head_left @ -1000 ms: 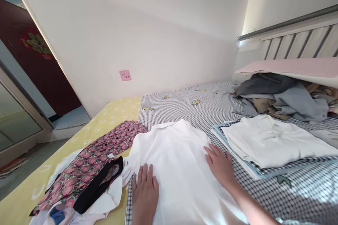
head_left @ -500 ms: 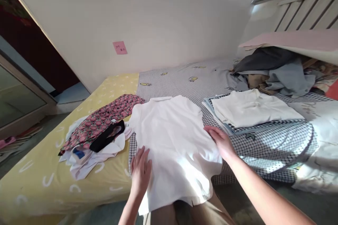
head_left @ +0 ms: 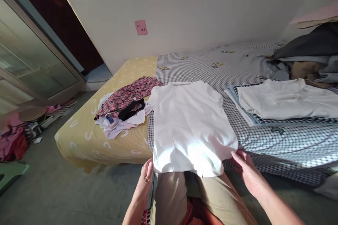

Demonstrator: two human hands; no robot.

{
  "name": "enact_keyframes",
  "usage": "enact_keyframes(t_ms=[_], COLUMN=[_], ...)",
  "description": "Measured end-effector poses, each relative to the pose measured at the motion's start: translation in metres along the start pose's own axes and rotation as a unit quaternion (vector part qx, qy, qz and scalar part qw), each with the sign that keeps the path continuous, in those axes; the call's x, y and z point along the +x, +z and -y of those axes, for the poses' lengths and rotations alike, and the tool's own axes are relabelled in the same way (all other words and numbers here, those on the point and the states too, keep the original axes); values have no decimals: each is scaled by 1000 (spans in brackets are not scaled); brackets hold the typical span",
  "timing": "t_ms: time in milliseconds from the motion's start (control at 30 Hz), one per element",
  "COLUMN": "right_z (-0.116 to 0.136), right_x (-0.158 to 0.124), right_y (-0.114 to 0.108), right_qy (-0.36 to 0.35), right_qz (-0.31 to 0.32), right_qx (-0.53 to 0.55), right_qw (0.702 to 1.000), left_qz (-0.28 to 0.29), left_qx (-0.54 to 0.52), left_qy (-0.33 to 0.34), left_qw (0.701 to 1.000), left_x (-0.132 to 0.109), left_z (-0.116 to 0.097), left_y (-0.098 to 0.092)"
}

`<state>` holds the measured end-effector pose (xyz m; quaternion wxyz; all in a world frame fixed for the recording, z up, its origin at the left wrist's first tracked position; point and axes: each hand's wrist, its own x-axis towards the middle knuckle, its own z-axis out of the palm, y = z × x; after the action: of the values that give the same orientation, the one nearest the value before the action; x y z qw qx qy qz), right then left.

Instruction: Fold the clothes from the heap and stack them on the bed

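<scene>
A white short-sleeved shirt (head_left: 187, 119) lies spread out on the bed in front of me, collar away from me. Its hem hangs over the bed's near edge, above my knees. My left hand (head_left: 146, 177) is closed at the lower left corner of the shirt, thumb along the edge and other fingers partly hidden. At the lower right corner, my right hand (head_left: 248, 172) pinches the hem, thumb on top and fingers curled underneath. Sunlight falls across the lower part of the cloth.
Left of the shirt lies a rumpled pile with a pink floral garment (head_left: 126, 95) and a black piece (head_left: 132, 109). Folded clothes (head_left: 287, 98) are stacked on the right. Dark and grey clothes (head_left: 306, 45) are heaped farther back. A green stool (head_left: 12, 175) stands on the floor.
Both hands have slid down the shirt's sides toward me, to its bottom corners. My view has tilted downward and turned left, showing more floor and my knees.
</scene>
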<state>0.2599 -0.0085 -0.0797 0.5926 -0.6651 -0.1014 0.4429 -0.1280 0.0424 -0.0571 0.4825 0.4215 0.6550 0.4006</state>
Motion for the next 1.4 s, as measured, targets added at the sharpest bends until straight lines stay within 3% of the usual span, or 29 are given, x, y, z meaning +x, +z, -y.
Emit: enact_keyframes(t_ms=[167,400,733,967,1400], right_z=[25,62,62,59,53], right_x=[-19,-39,-36,-37,-38], right_y=[2,3,8,0,-9], right_qy=[-8,-16,-32,-26,-20], right_qz=[108,119,65,47,29], right_qx=[37,72,67,57,52], right_qw=[993,990,995,997,998], left_qz=[63,-41,-97,-100,-111], left_qx=[-184,-356,-361,-352,-349], left_qy=[-106,-153,-195,-183,-182], left_qw=[975,921,907,913,913], left_x=[-6,-6,-1,5,7], left_z=[-23,-47,-46,-35,-35], left_y=[26,16,20,16,9])
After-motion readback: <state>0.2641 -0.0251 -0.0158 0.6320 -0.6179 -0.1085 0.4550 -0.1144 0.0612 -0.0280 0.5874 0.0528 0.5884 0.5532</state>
